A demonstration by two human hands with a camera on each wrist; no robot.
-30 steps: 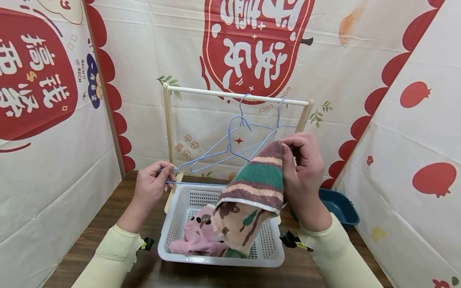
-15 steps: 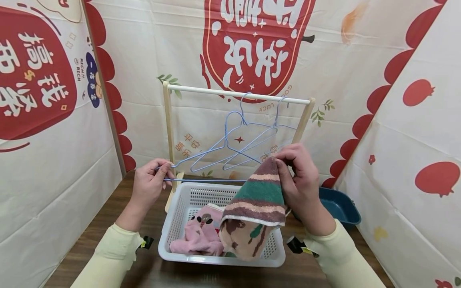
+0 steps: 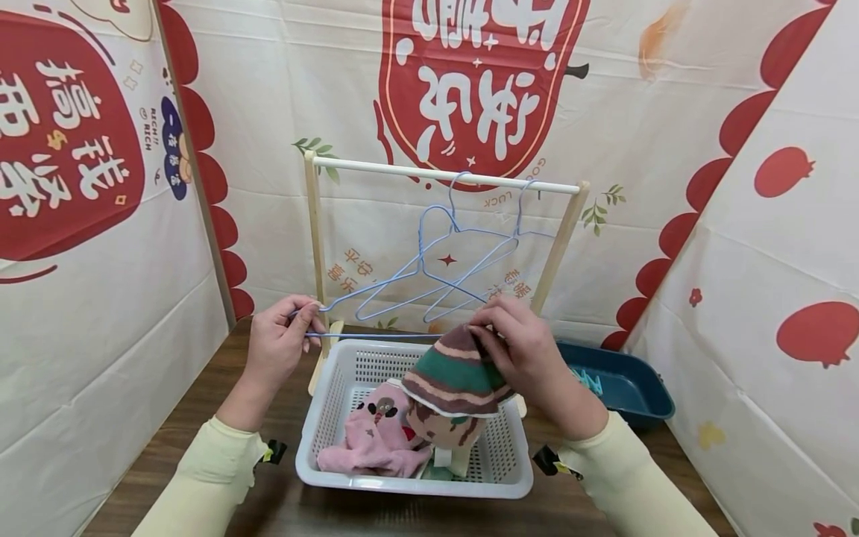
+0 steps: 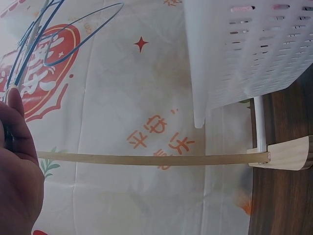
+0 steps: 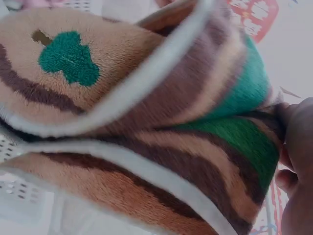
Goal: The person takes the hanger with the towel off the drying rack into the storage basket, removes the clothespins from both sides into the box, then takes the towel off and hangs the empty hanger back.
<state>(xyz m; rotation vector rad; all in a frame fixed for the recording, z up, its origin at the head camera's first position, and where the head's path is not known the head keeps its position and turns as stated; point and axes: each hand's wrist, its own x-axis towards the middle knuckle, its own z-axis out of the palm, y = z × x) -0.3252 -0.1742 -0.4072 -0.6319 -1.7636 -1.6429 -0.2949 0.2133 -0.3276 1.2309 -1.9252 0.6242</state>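
Observation:
In the head view my left hand [image 3: 285, 335] pinches the left corner of a blue wire hanger [image 3: 376, 286], which is held level above the basket. My right hand [image 3: 530, 350] pinches the top of a towel [image 3: 456, 373] with brown, green and beige stripes; it hangs folded at the hanger's right side, over the basket. The right wrist view shows the towel [image 5: 146, 88] close up, with white edging and a green leaf-like patch. A pink cloth [image 3: 379, 440] lies in the white perforated basket [image 3: 312, 432]. Whether the towel touches the hanger's bar cannot be told.
Behind the basket stands a wooden rack with a white rail [image 3: 403, 170]; two more blue hangers [image 3: 463, 231] hang from it. A dark blue tray [image 3: 637, 380] with light-blue clips [image 3: 586, 380] stands at the right. Printed cloth walls surround the brown table [image 3: 235, 373].
My right hand has moved left and down with the towel, toward the hanger's middle. The hanger has shifted slightly left and up. The clips in the blue tray have come into sight.

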